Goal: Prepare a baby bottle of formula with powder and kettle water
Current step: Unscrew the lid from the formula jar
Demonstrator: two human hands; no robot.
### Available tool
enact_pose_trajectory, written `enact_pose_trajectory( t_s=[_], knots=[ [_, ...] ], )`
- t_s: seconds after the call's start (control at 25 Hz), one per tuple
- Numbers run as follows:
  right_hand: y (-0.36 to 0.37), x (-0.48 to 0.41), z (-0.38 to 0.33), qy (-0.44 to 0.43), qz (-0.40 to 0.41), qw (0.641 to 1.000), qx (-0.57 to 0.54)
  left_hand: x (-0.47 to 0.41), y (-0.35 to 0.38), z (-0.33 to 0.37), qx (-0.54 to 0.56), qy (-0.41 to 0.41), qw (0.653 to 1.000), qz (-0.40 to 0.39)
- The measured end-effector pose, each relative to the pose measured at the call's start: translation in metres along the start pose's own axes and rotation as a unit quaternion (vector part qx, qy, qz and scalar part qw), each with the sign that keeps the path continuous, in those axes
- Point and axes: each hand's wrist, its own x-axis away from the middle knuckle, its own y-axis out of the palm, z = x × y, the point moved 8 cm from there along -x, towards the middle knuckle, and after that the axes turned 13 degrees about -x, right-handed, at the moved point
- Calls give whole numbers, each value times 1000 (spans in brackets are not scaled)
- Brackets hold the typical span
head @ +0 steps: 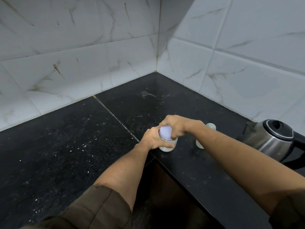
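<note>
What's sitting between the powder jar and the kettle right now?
In the head view, a pale baby bottle, mostly hidden behind the right forearm, stands on the counter between the jar and the kettle.

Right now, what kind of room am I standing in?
Most likely a home kitchen corner: a black stone countertop meets marble-patterned wall tiles, and a steel electric kettle sits at the right, near the jar both hands grip.

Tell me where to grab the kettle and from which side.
Grip the kettle by its black handle, coming from the right with the right hand. The handle sits on the right side, opposite the spout, which points left toward the jar; the steel body could be hot.
</note>
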Motion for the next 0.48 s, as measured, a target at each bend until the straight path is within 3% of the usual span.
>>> enact_pose_trajectory(
  t_s=[0.08,0.24,0.48],
  knots=[
    [-1,0,1,6,12,1000,2,0,1,0,3,0,1000,-1],
    [-9,6,18,99,104,990,-3,0,0,1,-1,7,1000,1],
    [-9,1,11,32,51,998,-8,0,1,1,0,8,1000,-5]
  ],
)
